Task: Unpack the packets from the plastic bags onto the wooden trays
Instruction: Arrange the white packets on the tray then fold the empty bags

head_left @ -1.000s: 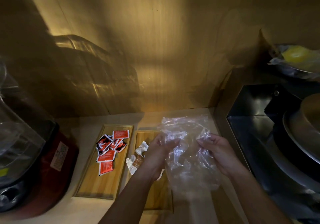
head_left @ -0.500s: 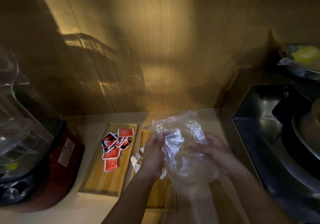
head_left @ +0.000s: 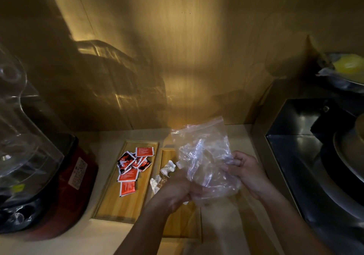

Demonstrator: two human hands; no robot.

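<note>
Both my hands hold a crumpled clear plastic bag (head_left: 204, 156) above the counter. My left hand (head_left: 177, 189) grips its lower part, and my right hand (head_left: 245, 171) pinches its right side. The bag looks empty. Below and to the left lies a wooden tray (head_left: 118, 205) carrying several red and black packets (head_left: 133, 166). A second wooden tray (head_left: 177, 223) sits beside it, partly under my left arm, with a few white and brown packets (head_left: 164, 176) at its far end.
A blender with a clear jar (head_left: 23, 156) and red base (head_left: 78, 180) stands at the left. A dark metal appliance (head_left: 307, 156) fills the right side, with a bowl holding something yellow (head_left: 348, 67) behind it. A wooden wall rises at the back.
My hands have scrunched the bag and lowered it slightly toward me. The left hand moved down under the bag. The packets on both trays have not moved.
</note>
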